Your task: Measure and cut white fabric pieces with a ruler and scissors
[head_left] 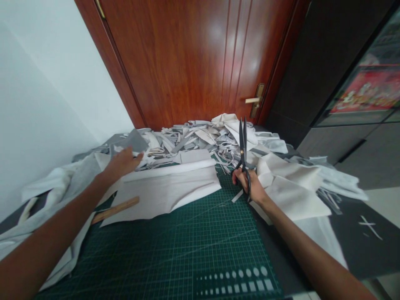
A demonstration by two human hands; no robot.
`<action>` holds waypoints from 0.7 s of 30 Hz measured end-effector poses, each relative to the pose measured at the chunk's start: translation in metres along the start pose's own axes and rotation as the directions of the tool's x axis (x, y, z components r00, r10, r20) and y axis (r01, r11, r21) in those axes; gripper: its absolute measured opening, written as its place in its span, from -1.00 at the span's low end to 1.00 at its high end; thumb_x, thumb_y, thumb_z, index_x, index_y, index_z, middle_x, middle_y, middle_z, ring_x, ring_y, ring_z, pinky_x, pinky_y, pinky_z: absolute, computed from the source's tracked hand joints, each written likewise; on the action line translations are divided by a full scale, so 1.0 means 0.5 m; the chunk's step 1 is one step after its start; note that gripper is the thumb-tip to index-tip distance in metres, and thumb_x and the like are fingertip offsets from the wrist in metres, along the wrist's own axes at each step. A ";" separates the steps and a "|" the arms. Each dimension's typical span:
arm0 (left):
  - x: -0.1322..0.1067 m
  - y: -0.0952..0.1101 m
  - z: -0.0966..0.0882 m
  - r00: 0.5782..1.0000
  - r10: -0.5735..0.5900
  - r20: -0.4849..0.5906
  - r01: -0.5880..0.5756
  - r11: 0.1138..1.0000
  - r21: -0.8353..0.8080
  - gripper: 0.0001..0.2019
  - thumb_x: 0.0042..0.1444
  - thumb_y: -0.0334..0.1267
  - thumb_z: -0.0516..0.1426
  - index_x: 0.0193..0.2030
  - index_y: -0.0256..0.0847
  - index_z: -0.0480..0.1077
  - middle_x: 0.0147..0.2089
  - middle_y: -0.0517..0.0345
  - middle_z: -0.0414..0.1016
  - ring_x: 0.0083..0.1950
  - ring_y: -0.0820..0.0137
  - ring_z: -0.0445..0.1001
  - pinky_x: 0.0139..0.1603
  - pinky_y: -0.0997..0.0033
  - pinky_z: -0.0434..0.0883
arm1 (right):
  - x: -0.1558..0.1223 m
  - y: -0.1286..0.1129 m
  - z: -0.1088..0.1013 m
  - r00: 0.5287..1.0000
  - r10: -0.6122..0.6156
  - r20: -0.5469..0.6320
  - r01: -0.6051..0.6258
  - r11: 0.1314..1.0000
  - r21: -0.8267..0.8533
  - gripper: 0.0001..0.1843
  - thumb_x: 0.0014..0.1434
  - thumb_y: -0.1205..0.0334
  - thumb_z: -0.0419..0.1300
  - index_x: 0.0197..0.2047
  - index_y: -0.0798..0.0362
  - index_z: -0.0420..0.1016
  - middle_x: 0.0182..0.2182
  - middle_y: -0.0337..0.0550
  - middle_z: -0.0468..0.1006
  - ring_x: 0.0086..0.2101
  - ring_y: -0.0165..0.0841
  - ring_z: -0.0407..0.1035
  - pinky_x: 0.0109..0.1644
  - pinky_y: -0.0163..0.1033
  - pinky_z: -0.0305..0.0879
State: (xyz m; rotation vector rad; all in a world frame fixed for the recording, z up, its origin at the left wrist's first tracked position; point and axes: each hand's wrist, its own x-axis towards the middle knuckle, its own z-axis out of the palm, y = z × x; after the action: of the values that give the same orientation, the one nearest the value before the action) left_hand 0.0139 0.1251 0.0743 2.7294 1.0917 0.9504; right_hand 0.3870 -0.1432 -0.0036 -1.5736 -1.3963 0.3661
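My right hand grips a pair of black scissors by the handle loops. The blades point up, away from me, and are slightly apart. At the left, my left hand is closed at the edge of a piece of grey fabric, its fingertips partly hidden. Between the hands a white cloth lies on the green cutting mat, its far edge folded over or rolled. A wooden ruler lies across the cloth's near left corner.
A heap of white and grey fabric scraps runs along the back, below a brown wooden door. Larger cream cloth pieces lie right of the mat, and white cloths are bunched at the left by the wall. A dark cabinet stands at the right.
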 end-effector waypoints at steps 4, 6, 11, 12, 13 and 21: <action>-0.063 -0.005 0.038 0.984 0.015 0.175 -0.021 0.999 0.033 -0.40 0.28 0.27 -0.01 0.05 -0.26 0.45 0.07 0.01 0.61 0.17 0.12 0.49 0.32 0.02 0.36 | -0.007 -0.008 0.012 0.999 -0.012 0.030 0.012 1.000 0.012 -0.33 0.34 -0.36 -0.03 -0.53 -0.02 0.40 -0.51 -0.14 0.43 -0.41 -0.25 0.33 -0.24 -0.15 0.28; -0.093 0.003 0.057 0.964 0.035 0.265 -0.043 0.999 0.027 -0.38 0.25 0.28 0.02 0.11 -0.25 0.44 0.20 -0.08 0.56 0.24 0.06 0.47 0.37 0.00 0.34 | -0.011 -0.013 0.018 0.999 -0.024 0.044 0.023 1.000 0.014 -0.34 0.33 -0.36 0.00 -0.53 -0.01 0.41 -0.51 -0.15 0.43 -0.43 -0.27 0.32 -0.24 -0.14 0.28; -0.131 0.029 0.099 0.927 0.062 0.371 -0.091 0.994 0.060 -0.51 0.36 0.03 -0.06 0.20 -0.26 0.37 0.27 -0.22 0.44 0.31 0.03 0.38 0.39 -0.05 0.28 | -0.019 -0.023 0.035 0.993 -0.026 0.112 0.023 0.999 0.027 -0.41 0.29 -0.31 0.11 -0.53 0.01 0.37 -0.52 -0.18 0.39 -0.46 -0.30 0.30 -0.30 -0.16 0.22; -0.129 0.033 0.107 0.931 0.061 0.360 -0.092 0.993 0.068 -0.56 0.36 -0.01 -0.07 0.14 -0.26 0.38 0.19 -0.21 0.47 0.26 0.04 0.40 0.36 -0.04 0.31 | -0.020 -0.024 0.038 0.992 -0.016 0.122 0.012 0.999 0.031 -0.42 0.27 -0.30 0.13 -0.53 0.00 0.36 -0.52 -0.19 0.38 -0.46 -0.30 0.29 -0.31 -0.17 0.21; -0.124 0.038 0.115 0.936 0.059 0.347 -0.090 0.993 0.075 -0.60 0.37 -0.03 -0.08 0.07 -0.25 0.40 0.12 -0.19 0.49 0.20 0.04 0.42 0.32 -0.02 0.34 | -0.021 -0.024 0.041 0.992 -0.007 0.127 0.002 0.999 0.036 -0.45 0.25 -0.29 0.16 -0.52 0.00 0.35 -0.52 -0.20 0.38 -0.46 -0.31 0.27 -0.32 -0.17 0.20; -0.070 0.128 0.173 0.963 0.084 0.257 -0.107 0.991 0.078 -0.78 0.40 -0.25 -0.06 -0.04 -0.22 0.38 -0.02 -0.11 0.48 0.08 0.11 0.44 0.23 0.09 0.39 | -0.018 -0.007 0.040 0.997 -0.057 0.042 0.060 0.995 -0.078 -0.70 0.14 -0.02 0.23 -0.47 -0.01 0.35 -0.49 -0.20 0.44 -0.44 -0.33 0.29 -0.29 -0.21 0.19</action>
State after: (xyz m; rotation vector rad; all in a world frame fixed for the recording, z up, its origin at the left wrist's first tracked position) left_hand 0.0818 0.0698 0.0027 2.8974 0.9885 0.5495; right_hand 0.3676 -0.1425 -0.0139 -1.5928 -1.5002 0.3117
